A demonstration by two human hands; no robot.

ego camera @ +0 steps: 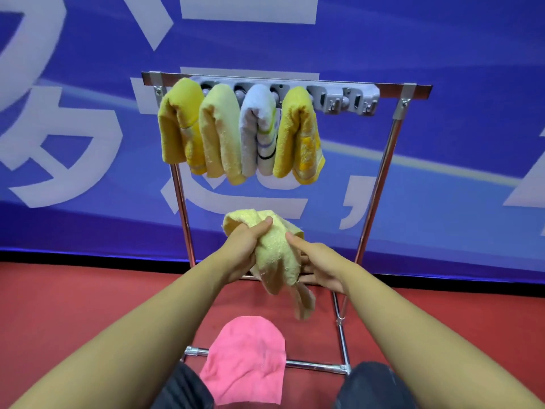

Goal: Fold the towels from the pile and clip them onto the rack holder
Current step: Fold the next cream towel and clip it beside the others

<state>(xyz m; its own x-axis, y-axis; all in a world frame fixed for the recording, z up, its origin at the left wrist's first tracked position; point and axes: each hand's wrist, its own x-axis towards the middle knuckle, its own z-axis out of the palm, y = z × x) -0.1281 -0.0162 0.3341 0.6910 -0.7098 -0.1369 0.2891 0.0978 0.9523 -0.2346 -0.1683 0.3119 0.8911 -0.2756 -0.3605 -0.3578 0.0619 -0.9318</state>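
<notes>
I hold a pale yellow towel in the air below the rack. My left hand grips its bunched upper part, thumb across the cloth. My right hand holds the towel's right side from behind, its fingers partly hidden, thumb pointing at the cloth. A loose end of the towel dangles down. The grey clip holder runs along the top bar of the metal rack. Several folded towels hang clipped at its left part: dark yellow, pale yellow, white striped, dark yellow. The clips at the right are bare.
A pink towel lies on the red floor over the rack's front base bar, between my knees. A blue banner with white characters stands right behind the rack.
</notes>
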